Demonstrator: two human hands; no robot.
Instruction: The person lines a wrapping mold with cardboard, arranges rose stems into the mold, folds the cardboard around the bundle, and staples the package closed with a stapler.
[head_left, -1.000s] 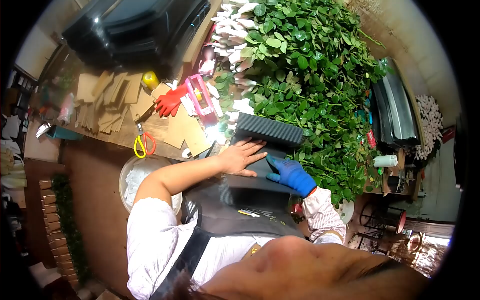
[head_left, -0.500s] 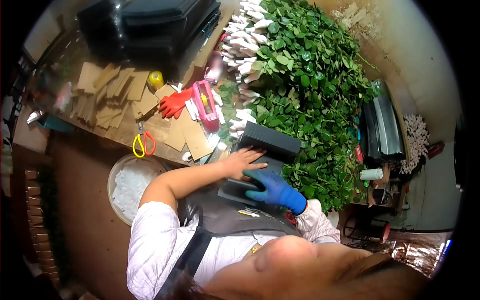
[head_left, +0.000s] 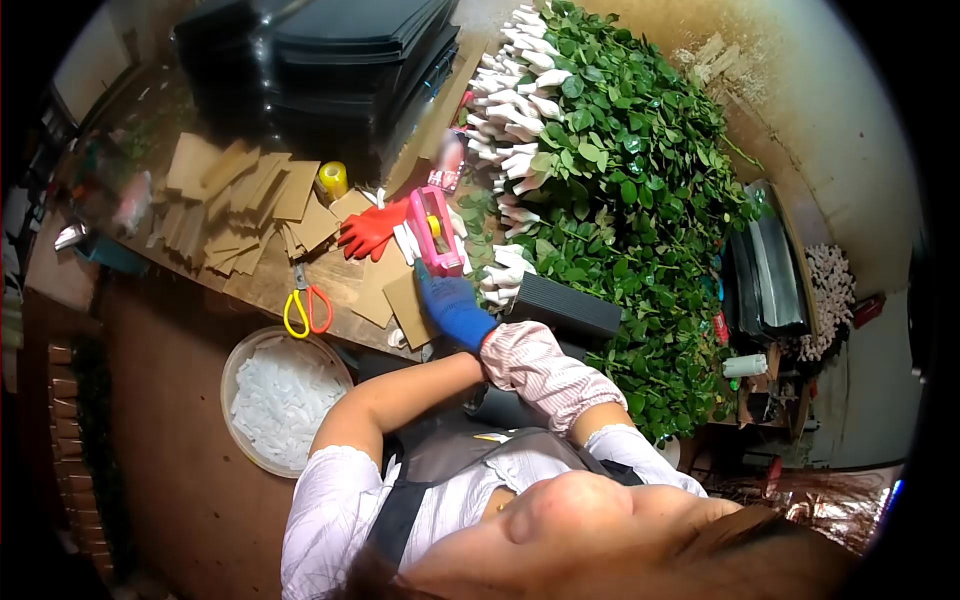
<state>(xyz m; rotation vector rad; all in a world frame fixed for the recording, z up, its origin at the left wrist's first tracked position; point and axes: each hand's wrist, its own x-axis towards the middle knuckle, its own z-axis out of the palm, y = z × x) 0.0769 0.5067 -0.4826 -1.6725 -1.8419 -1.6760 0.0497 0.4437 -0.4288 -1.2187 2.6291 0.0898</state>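
Observation:
My right hand (head_left: 455,307), in a blue glove, reaches across to the left, its fingertips at the lower end of the pink tape dispenser (head_left: 435,232). Its fingers are too bunched and covered to show a grip. My bare left forearm (head_left: 420,390) runs under the striped right sleeve, which hides my left hand. Behind that sleeve lies a dark ribbed block (head_left: 567,305), beside the leafy stems (head_left: 640,200). Brown card pieces (head_left: 408,308) lie just left of the glove.
Red glove (head_left: 372,230), yellow tape roll (head_left: 333,180) and scissors (head_left: 307,308) lie on the wooden table (head_left: 255,293). Black stacked sheets (head_left: 350,50) stand behind. A bucket of white pieces (head_left: 232,425) is below left. White-wrapped heads (head_left: 520,110) line the stems.
My right hand has left the dark sheet and moved up and left to the tape dispenser. The right sleeve now covers my left hand, which was flat on the dark sheet.

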